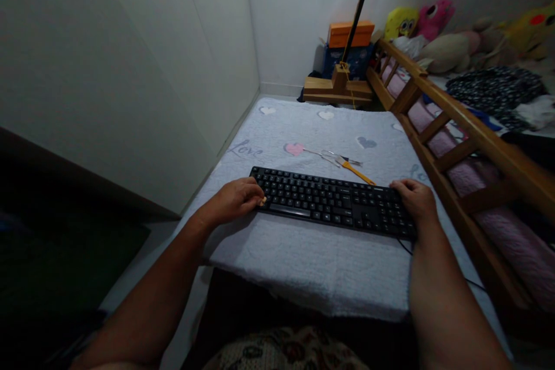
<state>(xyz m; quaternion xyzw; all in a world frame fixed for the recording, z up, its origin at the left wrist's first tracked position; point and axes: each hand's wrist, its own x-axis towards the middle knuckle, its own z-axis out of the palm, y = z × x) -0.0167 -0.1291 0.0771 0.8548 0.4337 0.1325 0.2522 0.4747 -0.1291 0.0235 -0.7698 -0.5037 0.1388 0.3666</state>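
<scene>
A black full-size computer keyboard (321,201) lies across the cloth-covered table in front of me, its keys facing up. My left hand (243,196) is closed on its left end; a small pale spot shows at the fingertips, too small to make out. At the other end, my right hand (414,199) grips the right edge by the number pad, thumb side on top. Just behind the keyboard lies a small brush with a yellow-orange handle (359,173). Thin metal tools (323,155) lie beside the brush, partly overlapping; their exact kind is unclear.
A pale cloth (303,254) with hearts covers the table. The keyboard's cable (404,247) trails off to the right. A wooden bed rail (472,121) runs along the right side, a white panel (173,69) along the left. Behind stand a wooden base with a pole (340,85) and an orange box (350,34).
</scene>
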